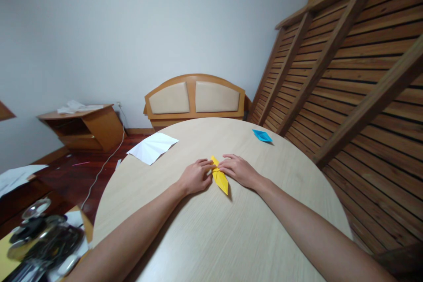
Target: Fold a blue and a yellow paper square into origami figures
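Yellow folded paper lies mid-table, pinched at its upper half by the fingertips of both hands — left hand, right hand — and uneven pressure from either side could skew the narrow crease or tear its thin point.

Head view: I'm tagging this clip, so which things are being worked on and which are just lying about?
In hand:
yellow folded paper, pressed on the round table by the left hand and the right hand.

Lying about:
blue folded paper, far side of the table
white sheet, over the table's left edge
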Demonstrator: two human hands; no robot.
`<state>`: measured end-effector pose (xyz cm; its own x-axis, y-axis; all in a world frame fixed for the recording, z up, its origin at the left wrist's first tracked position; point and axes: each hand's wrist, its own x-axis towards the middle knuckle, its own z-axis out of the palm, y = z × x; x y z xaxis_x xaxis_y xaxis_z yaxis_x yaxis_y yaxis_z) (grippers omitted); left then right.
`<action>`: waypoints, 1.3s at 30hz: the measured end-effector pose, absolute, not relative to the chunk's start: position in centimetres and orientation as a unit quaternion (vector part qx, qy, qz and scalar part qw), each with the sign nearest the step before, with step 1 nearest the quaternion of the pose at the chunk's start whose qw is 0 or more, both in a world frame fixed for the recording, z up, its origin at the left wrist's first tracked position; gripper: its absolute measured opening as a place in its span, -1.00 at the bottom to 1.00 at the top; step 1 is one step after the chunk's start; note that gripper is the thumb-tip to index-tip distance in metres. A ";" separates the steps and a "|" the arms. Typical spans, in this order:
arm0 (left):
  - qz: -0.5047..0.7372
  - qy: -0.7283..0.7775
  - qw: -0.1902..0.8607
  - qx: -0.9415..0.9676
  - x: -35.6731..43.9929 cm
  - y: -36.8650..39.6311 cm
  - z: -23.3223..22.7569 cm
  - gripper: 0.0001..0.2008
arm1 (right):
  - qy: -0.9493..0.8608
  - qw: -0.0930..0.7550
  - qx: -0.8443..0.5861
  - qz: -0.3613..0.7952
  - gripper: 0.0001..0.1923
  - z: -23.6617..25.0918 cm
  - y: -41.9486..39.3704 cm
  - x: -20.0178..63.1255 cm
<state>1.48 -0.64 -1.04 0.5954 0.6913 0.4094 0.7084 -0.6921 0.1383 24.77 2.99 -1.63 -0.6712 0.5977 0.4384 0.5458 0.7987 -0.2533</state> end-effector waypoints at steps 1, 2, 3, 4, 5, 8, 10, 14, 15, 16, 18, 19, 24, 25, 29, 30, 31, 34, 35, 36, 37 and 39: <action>-0.223 -0.387 0.020 -0.895 1.5 -0.6 -1.0 -0.60 | -0.913 0.258 -0.313 0.053 -0.74 -1.5 2.9 24.8; -0.224 -0.383 0.019 -0.896 1.5 -0.6 -1.0 -0.60 | -0.913 0.258 -0.312 0.056 -0.74 -1.4 2.9 24.7; -0.226 -0.382 0.017 -0.896 1.6 -0.6 -0.9 -0.61 | -0.913 0.258 -0.312 0.059 -0.74 -1.3 2.8 24.7; -0.228 -0.383 0.014 -0.895 1.6 -0.6 -0.9 -0.63 | -0.912 0.258 -0.312 0.062 -0.74 -1.2 2.8 24.7; -0.229 -0.386 0.012 -0.893 1.6 -0.6 -0.9 -0.64 | -0.912 0.258 -0.313 0.064 -0.74 -1.1 2.7 24.7; -0.236 -0.397 0.007 -0.887 1.7 -0.5 -0.8 -0.69 | -0.909 0.267 -0.313 0.069 -0.72 -1.0 2.6 24.6; -0.238 -0.406 0.008 -0.882 1.6 -0.5 -0.8 -0.71 | -0.906 0.277 -0.312 0.073 -0.70 -0.9 2.5 24.5; -0.246 -0.436 0.014 -0.866 1.5 -0.6 -0.8 -0.73 | -0.895 0.304 -0.314 0.086 -0.67 -0.3 1.9 24.4; -0.252 -0.441 0.015 -0.861 1.5 -0.6 -0.8 -0.73 | -0.893 0.310 -0.312 0.090 -0.67 -0.1 1.7 24.5; -0.260 -0.443 0.016 -0.858 1.5 -0.6 -0.8 -0.74 | -0.893 0.315 -0.308 0.094 -0.67 0.1 1.5 24.5; -0.283 -0.440 0.018 -0.852 1.5 -0.6 -0.7 -0.74 | -0.893 0.326 -0.294 0.099 -0.70 0.5 1.2 24.4; -0.294 -0.434 0.020 -0.851 1.5 -0.6 -0.7 -0.74 | -0.893 0.333 -0.285 0.099 -0.71 0.6 1.1 24.4; -0.337 -0.391 0.043 -0.855 1.4 -0.5 -0.9 -0.75 | -0.894 0.359 -0.259 0.064 -0.79 0.5 1.1 24.1; -0.344 -0.383 0.047 -0.856 1.4 -0.5 -1.0 -0.76 | -0.895 0.361 -0.257 0.054 -0.80 0.5 1.2 24.1; -0.364 -0.355 0.052 -0.859 1.4 -0.5 -1.0 -0.75 | -0.897 0.360 -0.254 0.027 -0.78 0.5 1.4 24.2; -0.369 -0.348 0.055 -0.860 1.4 -0.5 -1.0 -0.75 | -0.897 0.362 -0.252 0.024 -0.78 0.5 1.4 24.2; -0.373 -0.341 0.058 -0.861 1.4 -0.5 -1.0 -0.76 | -0.897 0.365 -0.248 0.022 -0.79 0.5 1.4 24.3; -0.385 -0.318 0.072 -0.863 1.3 -0.6 -0.8 -0.75 | -0.895 0.382 -0.228 0.007 -0.81 0.4 1.5 24.4; -0.387 -0.311 0.076 -0.864 1.2 -0.7 -0.7 -0.74 | -0.894 0.390 -0.221 0.001 -0.82 0.4 1.6 24.4; -0.389 -0.305 0.079 -0.866 1.2 -0.7 -0.6 -0.72 | -0.892 0.398 -0.213 -0.004 -0.82 0.3 1.6 24.4; -0.389 -0.299 0.081 -0.867 1.2 -0.7 -0.6 -0.71 | -0.891 0.405 -0.208 -0.009 -0.82 0.3 1.6 24.4; -0.388 -0.291 0.083 -0.871 1.2 -0.8 -0.5 -0.68 | -0.886 0.418 -0.200 -0.017 -0.84 0.3 1.6 24.4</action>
